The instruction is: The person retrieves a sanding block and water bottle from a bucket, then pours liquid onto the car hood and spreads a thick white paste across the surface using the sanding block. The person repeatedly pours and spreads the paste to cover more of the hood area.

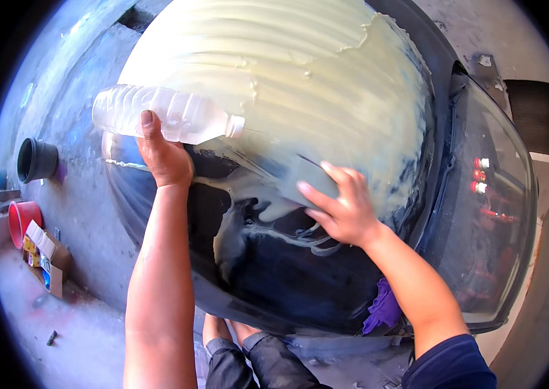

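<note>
A clear ribbed plastic bottle (pixel 187 120) lies tipped almost level in my left hand (pixel 164 152), its mouth toward the right. Thin streaks of liquid run from the mouth onto the car hood (pixel 274 272). My right hand (pixel 345 204) is closed on a flat grey block (pixel 310 181), pressed against the hood; it looks like a sanding block. Pale cream, wet slurry (pixel 287 71) coats the far part of the hood. Nearer me, dark paint shows, with milky runs over it. The fingers under the bottle are mostly hidden.
Beside the hood's right edge is the windshield (pixel 481 220). A purple cloth (pixel 383 308) lies on the hood's near right edge. On the floor at left stand a black bucket (pixel 40 160), a red bucket (pixel 23 220) and an opened cardboard box (pixel 58 262) with small packages.
</note>
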A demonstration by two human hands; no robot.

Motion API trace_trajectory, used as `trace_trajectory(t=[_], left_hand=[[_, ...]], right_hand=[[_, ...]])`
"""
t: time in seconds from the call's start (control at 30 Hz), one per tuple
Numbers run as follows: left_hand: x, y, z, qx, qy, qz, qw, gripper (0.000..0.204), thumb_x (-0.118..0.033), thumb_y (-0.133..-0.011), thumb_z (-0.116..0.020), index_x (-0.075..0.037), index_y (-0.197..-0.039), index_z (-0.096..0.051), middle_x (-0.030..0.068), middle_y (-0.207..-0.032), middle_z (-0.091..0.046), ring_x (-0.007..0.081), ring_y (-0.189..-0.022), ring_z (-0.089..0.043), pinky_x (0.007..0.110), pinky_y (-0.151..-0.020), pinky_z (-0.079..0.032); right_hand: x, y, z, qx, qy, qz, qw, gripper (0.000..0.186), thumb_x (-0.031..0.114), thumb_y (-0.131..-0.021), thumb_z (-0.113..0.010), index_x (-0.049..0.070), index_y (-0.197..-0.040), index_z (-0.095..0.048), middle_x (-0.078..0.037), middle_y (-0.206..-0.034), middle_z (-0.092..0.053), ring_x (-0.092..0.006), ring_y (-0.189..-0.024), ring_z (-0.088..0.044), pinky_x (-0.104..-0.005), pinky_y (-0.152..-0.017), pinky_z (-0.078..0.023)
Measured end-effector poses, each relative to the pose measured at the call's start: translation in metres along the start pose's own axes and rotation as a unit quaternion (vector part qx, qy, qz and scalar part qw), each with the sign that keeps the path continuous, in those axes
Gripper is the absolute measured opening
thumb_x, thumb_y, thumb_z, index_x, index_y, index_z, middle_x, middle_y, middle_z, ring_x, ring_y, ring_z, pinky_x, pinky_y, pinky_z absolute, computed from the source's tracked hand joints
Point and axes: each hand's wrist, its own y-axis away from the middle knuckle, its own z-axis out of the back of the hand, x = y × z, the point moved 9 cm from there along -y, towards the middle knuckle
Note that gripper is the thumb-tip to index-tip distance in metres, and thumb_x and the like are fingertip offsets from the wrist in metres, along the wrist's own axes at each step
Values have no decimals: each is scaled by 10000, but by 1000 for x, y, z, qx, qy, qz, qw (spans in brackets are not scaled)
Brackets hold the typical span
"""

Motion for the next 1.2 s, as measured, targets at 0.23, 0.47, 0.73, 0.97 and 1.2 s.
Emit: trace_trajectory(t=[0.23,0.47,0.73,0.97,1.2], left_hand=[[1,7,-15,-16,41,6,999,632,-489,-946,-552,6,-1329,-466,119,-1305,-543,262,-1211,-531,399,-1054,-399],[-3,2,1,-11,-15,-12,1000,654,-499,-946,-546,11,-1345,-450,123,-1316,-532,259,-1214,-530,390,-1048,-406],[0,4,-16,-29,22,-4,999,662,-504,-944,-548,14,-1344,-445,123,-1312,-532,261,-1198,-540,381,-1028,-425],[-3,2,-3,-23,-6,-2,1000,650,-513,-946,-552,-14,-1349,-451,113,-1302,-547,259,-1189,-551,399,-1026,-433],[3,-1,-9,-17,16,6,1000,632,-494,-958,-543,-14,-1357,-445,111,-1323,-543,266,-1219,-537,406,-1041,-419]], right_hand=[[4,-71,-14,-6,4,14,1000,532,215,-740,-773,253,-1254,-640,-172,-1338,-461,-345,-1121,-481,-440,-939,-384],[-4,11,5,46,-41,-6,998,532,169,-709,-779,269,-1217,-656,-169,-1313,-471,-361,-1175,-469,-477,-940,-382],[14,-80,-16,16,-30,29,999,466,195,-765,-743,252,-1218,-648,-148,-1333,-472,-344,-1207,-445,-472,-986,-357],[7,5,5,56,-40,14,998,485,184,-766,-740,256,-1234,-637,-162,-1329,-473,-349,-1209,-442,-471,-992,-352],[30,-74,-17,-2,8,9,1000,502,183,-726,-756,253,-1211,-649,-157,-1292,-475,-344,-1140,-479,-469,-914,-383]])
